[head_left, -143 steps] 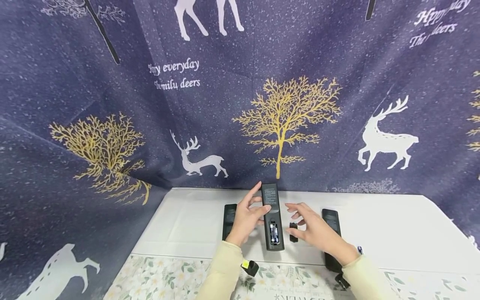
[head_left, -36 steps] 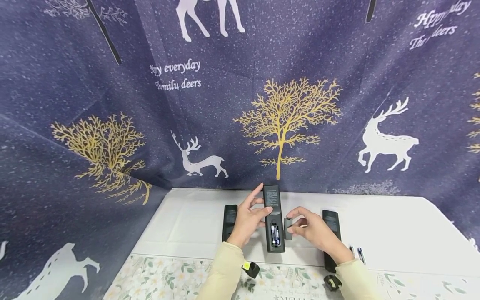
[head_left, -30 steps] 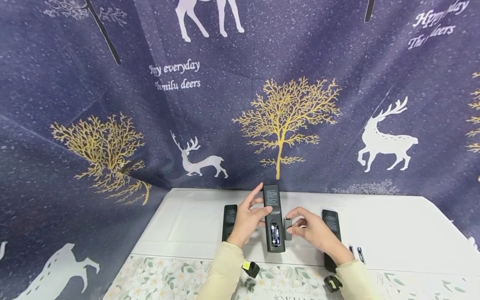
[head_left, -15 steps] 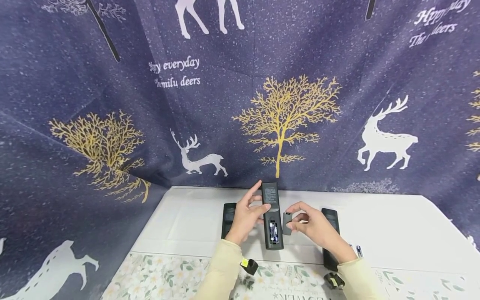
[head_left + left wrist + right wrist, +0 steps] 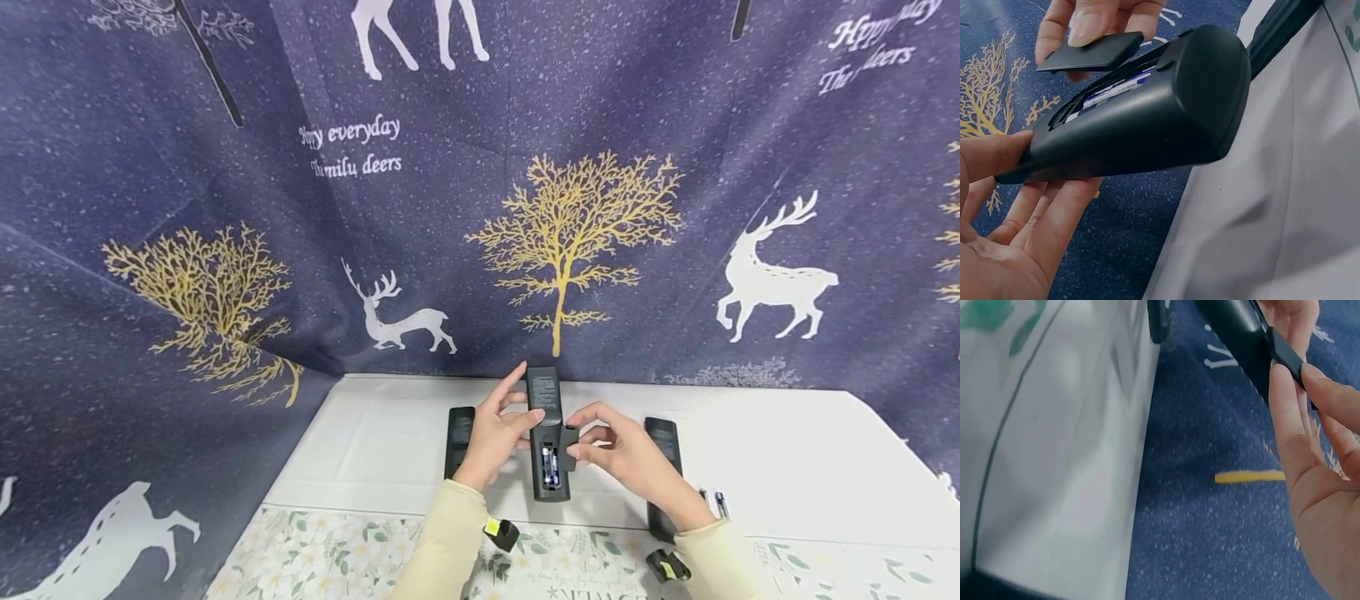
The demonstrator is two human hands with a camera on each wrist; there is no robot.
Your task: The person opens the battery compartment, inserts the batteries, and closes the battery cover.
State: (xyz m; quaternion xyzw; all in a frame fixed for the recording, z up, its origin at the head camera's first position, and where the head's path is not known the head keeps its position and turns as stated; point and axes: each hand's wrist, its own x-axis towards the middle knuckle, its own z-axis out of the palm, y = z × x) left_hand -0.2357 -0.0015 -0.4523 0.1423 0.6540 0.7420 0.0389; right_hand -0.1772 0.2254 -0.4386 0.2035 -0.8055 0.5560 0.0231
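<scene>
My left hand grips a black remote control by its upper half, back side up, thumb across it. Two batteries with blue and white wrappers lie in its uncovered compartment. My right hand pinches the black battery cover between thumb and fingers, just right of the compartment. In the left wrist view the cover hovers close above the opening, slightly tilted. The right wrist view shows the cover beside the remote's edge, held at its end; whether they touch I cannot tell.
Other black remotes lie on the white table, a left remote and a right remote, each partly behind a hand or arm. Loose batteries rest near the right sleeve. A patterned blue curtain stands behind the table.
Earlier my right hand was at the cover beside the remote. Since then it has lifted and turned the cover and brought it against or over the compartment's right edge. The left hand keeps its grip.
</scene>
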